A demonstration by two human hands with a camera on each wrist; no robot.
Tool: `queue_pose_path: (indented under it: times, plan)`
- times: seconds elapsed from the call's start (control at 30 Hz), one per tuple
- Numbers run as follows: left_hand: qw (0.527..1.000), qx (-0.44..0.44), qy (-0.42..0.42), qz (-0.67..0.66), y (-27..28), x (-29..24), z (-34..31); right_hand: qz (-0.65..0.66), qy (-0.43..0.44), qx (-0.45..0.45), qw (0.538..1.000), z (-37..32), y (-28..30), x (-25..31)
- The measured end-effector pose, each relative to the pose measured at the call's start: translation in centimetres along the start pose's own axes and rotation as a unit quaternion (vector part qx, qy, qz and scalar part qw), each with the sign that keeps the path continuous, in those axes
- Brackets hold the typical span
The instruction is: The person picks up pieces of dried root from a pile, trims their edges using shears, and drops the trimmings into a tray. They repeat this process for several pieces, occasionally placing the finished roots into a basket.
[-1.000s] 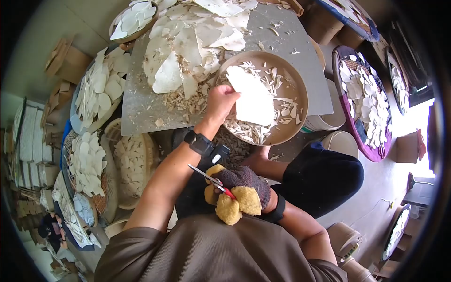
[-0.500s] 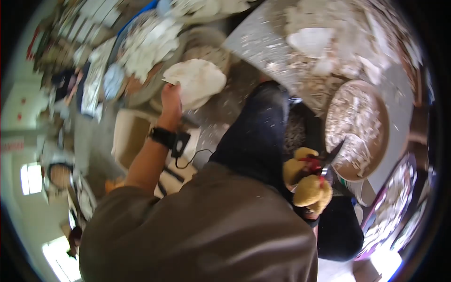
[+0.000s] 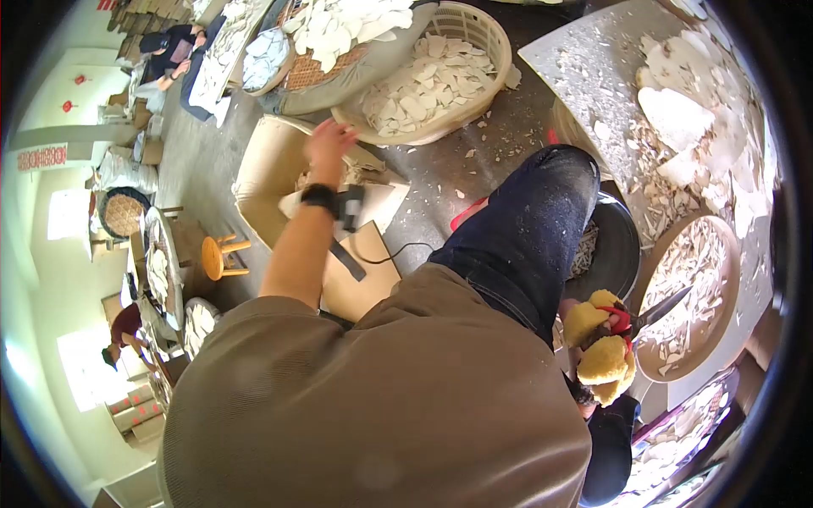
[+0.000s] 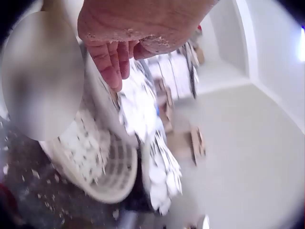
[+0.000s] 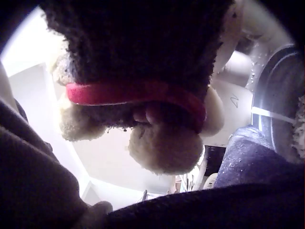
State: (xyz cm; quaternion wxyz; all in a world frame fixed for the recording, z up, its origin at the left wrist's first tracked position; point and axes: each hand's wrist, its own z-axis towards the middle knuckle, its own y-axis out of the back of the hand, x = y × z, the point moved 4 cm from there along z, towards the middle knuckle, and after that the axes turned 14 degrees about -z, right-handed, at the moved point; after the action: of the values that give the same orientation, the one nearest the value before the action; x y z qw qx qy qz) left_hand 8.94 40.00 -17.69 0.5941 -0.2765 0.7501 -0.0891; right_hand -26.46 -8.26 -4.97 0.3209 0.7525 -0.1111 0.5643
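My bare left hand (image 3: 326, 151) is stretched out over a cardboard box (image 3: 269, 165) that has pale pieces inside. In the left wrist view its fingers (image 4: 110, 71) are extended with nothing between them, and a pale, blurred oval piece (image 4: 43, 78) is apart from them at the left. My right hand (image 3: 600, 347), in a dark glove with yellow fluffy fingertips, grips red-handled scissors (image 3: 663, 311) near a round tray (image 3: 645, 360) of pale slivers. The red handle (image 5: 138, 93) crosses the glove in the right wrist view.
A woven basket (image 3: 500, 85) of pale pieces stands beyond the box. The grey table (image 3: 576, 51) at the right bears large pale pieces and scraps. A black basin (image 3: 622, 254) is beside my knee, a wooden stool (image 3: 222, 256) at the left. Two people are farther off.
The view has swung left. My left hand went from over the tray to over the box and let go of the large pale piece. My right hand still grips the scissors.
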Motion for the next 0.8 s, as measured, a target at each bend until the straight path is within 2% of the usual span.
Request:
queue_pose_path:
  times: [0.03, 0.07, 0.1, 0.13, 0.17, 0.23, 0.3, 0.37, 0.43, 0.47, 0.5, 0.53, 0.6, 0.63, 0.67, 0.73, 0.77, 0.8]
  plan:
    - [0.995, 0.041, -0.014, 0.093, -6.4, 1.9, -2.0, 0.000, -0.003, 0.001, 1.000, 0.1, -0.2, 0.0]
    - [0.982, 0.189, -0.003, 0.009, -10.7, 4.5, -3.3, 0.002, -0.007, 0.002, 1.000, 0.2, -0.3, 0.0]
    - [0.980, 0.193, 0.029, 0.043, -16.7, 6.9, -5.8, 0.003, -0.012, 0.004, 1.000, 0.3, -0.3, 0.0]
    - [0.959, 0.279, 0.058, -0.004, -22.1, 8.4, -9.4, 0.004, -0.016, 0.003, 1.000, 0.3, -0.4, 0.0]
    - [0.935, 0.341, 0.092, 0.037, -26.4, 10.2, -11.9, 0.007, -0.023, 0.002, 1.000, 0.3, -0.4, 0.0]
    - [0.897, 0.400, 0.178, 0.059, -32.5, 13.9, -17.1, 0.017, -0.040, 0.001, 0.999, 0.4, -0.7, -0.1]
    - [0.816, 0.537, 0.016, 0.211, -36.8, 14.8, -21.4, 0.036, -0.063, 0.003, 0.997, 0.6, -0.9, -0.2]
    - [0.770, 0.612, -0.058, 0.167, -39.3, 17.1, -24.1, 0.067, -0.089, -0.002, 0.994, 0.8, -0.9, -0.2]
    - [0.764, 0.629, -0.002, 0.144, -40.8, 18.4, -24.6, 0.153, -0.136, -0.004, 0.979, 1.1, -1.2, -0.6]
    - [0.782, 0.614, 0.027, 0.105, -41.3, 19.0, -24.3, 0.229, -0.170, 0.002, 0.958, 0.8, -1.3, -0.7]
    - [0.782, 0.607, -0.001, 0.142, -41.9, 18.1, -23.7, 0.304, -0.197, 0.004, 0.932, 0.6, -1.2, -0.9]
    - [0.768, 0.590, -0.006, 0.250, -42.4, 17.4, -22.8, 0.370, -0.223, 0.010, 0.902, 0.5, -1.2, -1.1]
    - [0.771, 0.574, -0.114, 0.253, -43.1, 18.1, -20.6, 0.430, -0.222, 0.026, 0.875, 0.7, -1.1, -1.4]
    - [0.757, 0.566, -0.203, 0.255, -43.7, 17.6, -20.0, 0.432, -0.209, 0.035, 0.877, 1.1, -1.1, -1.4]
    - [0.739, 0.563, -0.254, 0.270, -44.6, 17.2, -19.8, 0.434, -0.196, 0.044, 0.878, 1.4, -1.0, -1.4]
    - [0.699, 0.562, -0.331, 0.292, -46.6, 16.8, -19.9, 0.491, -0.203, 0.051, 0.846, 1.5, -1.2, -2.7]
    - [0.660, 0.558, -0.378, 0.332, -47.4, 17.0, -19.8, 0.531, -0.214, 0.056, 0.818, 1.4, -1.5, -3.4]
    - [0.615, 0.535, -0.417, 0.402, -48.2, 17.7, -19.9, 0.494, -0.181, 0.057, 0.849, 1.7, -1.6, -4.0]
